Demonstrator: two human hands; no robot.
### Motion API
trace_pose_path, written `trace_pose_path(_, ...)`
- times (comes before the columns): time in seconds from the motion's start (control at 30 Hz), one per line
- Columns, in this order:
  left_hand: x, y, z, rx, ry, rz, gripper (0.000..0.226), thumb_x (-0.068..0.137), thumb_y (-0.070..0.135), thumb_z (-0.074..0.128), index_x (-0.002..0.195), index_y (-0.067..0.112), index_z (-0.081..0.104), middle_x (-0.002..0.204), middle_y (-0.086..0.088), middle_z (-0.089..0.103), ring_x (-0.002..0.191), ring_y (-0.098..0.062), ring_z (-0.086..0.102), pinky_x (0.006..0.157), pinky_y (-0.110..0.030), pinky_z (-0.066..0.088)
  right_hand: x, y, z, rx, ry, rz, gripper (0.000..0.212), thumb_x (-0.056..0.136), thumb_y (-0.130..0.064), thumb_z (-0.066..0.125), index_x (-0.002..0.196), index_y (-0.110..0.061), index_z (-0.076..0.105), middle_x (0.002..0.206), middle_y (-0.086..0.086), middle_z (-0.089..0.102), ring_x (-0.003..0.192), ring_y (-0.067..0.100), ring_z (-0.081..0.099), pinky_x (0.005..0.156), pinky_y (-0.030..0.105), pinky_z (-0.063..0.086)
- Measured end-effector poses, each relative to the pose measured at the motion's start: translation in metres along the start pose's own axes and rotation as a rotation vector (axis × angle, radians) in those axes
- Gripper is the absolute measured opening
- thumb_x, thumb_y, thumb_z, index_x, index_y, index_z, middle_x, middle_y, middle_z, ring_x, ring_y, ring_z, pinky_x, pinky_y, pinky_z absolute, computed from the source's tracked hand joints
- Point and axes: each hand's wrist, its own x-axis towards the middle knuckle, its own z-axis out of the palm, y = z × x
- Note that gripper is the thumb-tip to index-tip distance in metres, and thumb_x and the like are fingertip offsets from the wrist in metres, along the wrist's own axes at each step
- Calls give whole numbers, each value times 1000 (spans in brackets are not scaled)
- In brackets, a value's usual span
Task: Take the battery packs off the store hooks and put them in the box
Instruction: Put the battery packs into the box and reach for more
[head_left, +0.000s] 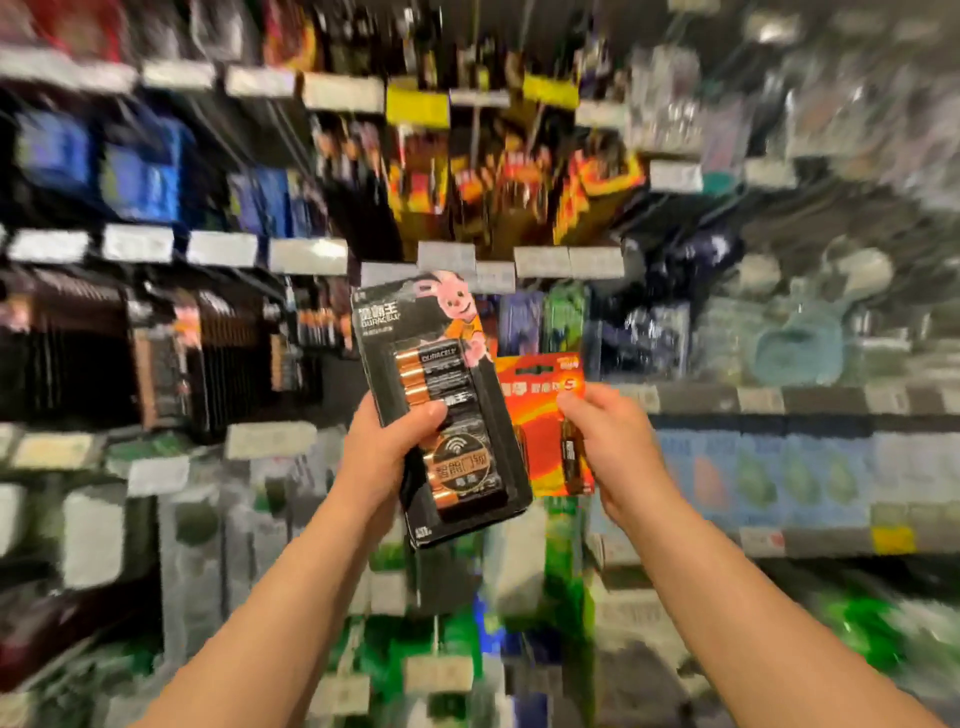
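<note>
Blurred store shelves (779, 410) fill everything ahead of me, with rows of pale price tags (306, 254) along their edges and hanging goods I cannot make out, blue ones up left, red and yellow ones up centre. Nothing stands between me and the two packs I hold. The black battery pack (436, 395) reads DURACELL, shows a pink rabbit at the top and copper-topped cells under its blister; the rest of the writing I cannot read. My left hand (387, 457) grips its lower left edge, thumb curled over the front. Just beside it, partly behind, the red battery pack (540, 415) sits in my right hand (613, 441), pinched at its right edge.
</note>
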Motion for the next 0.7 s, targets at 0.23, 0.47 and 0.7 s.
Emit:
trace_pose_path(0.23,85,71,-24,-73,30,95,56,70,19,72,124,10,61,100,-11,76,82,-26,74,62,-33,59,68,-79,50,9,-13,-138,24,99,-19,51,87,-5,68,86,14,74,80,31,71,74,43,57)
trace_pose_path(0.47,174,96,-72,-100,63,85,30,92,16,60,121,8,64,97,-14,76,77,-26,75,56,-31,59,139,-106,102,-38,83,-243,27,96,-23,54,90,1,68,90,20,72,85,39,68,82,54,55)
trace_pose_path(0.7,256,97,-90,35,-73,90,28,91,21,63,117,12,67,99,-13,76,88,-30,74,77,-40,56,234,-114,147,83,202,-102,21,96,-18,56,94,1,63,92,16,72,79,28,69,80,43,57)
